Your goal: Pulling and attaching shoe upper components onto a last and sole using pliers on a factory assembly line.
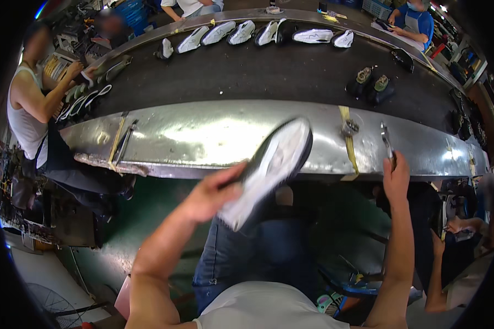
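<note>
My left hand point(209, 193) grips a dark shoe point(275, 162) by its side, above my lap. Its white underside faces up and one end points away over the metal ledge; it is slightly blurred. Off to the right, my right hand point(397, 178) is closed round a pair of metal pliers point(387, 141), their jaws pointing away from me over the ledge. Shoe and pliers are well apart. A second metal tool point(127, 141) lies on the left part of the ledge.
A shiny metal ledge point(203, 134) borders a dark conveyor belt point(225, 71). Several white-bottomed shoes point(241, 33) line its far side; two dark shoes point(380, 88) stand at right. A small round object point(350, 128) sits by yellow tape. Other people work left point(33, 104), right and across.
</note>
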The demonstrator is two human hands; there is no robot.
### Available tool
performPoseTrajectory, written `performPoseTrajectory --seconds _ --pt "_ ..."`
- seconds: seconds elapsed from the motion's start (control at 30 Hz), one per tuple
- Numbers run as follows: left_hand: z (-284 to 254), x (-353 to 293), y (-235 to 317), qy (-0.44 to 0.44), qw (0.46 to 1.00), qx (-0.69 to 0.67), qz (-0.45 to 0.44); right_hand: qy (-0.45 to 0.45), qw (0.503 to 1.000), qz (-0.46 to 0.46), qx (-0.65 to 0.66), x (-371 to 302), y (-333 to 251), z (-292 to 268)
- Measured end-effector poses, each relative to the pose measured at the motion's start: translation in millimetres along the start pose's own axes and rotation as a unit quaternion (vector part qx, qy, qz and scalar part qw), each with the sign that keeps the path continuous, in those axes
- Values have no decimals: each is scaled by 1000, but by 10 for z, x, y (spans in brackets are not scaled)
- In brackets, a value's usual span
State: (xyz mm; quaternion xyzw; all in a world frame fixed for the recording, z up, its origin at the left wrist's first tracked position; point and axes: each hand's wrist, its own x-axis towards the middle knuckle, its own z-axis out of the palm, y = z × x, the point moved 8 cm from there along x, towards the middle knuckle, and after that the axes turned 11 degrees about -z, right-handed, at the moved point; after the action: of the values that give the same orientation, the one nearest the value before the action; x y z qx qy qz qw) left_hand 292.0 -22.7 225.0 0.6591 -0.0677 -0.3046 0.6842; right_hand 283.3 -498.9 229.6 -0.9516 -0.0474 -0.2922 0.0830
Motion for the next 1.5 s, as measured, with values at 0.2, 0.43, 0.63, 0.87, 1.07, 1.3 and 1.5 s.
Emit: performPoseTrajectory --seconds 0.2,0.43,0.63,0.87,1.07,1.3,1.5 --pt "-340 2366 1215 161 948 268 60 -34 994 100 -22 196 681 533" --pt "-138 3720 1199 265 594 722 236 -25 992 123 -3 225 756 556" --pt "-1378 3709 1686 326 825 381 259 -9 992 119 28 267 713 446" --pt "-4046 4195 1333 613 697 364 80 -32 987 148 50 224 693 573" --pt "-4387 4815 1297 573 776 261 -38 -52 978 189 66 191 710 593" --pt "-3654 5285 1537 513 712 476 -53 -59 978 191 52 274 596 575" --pt "-3924 5148 1226 495 775 380 -95 -29 983 172 61 255 573 658"
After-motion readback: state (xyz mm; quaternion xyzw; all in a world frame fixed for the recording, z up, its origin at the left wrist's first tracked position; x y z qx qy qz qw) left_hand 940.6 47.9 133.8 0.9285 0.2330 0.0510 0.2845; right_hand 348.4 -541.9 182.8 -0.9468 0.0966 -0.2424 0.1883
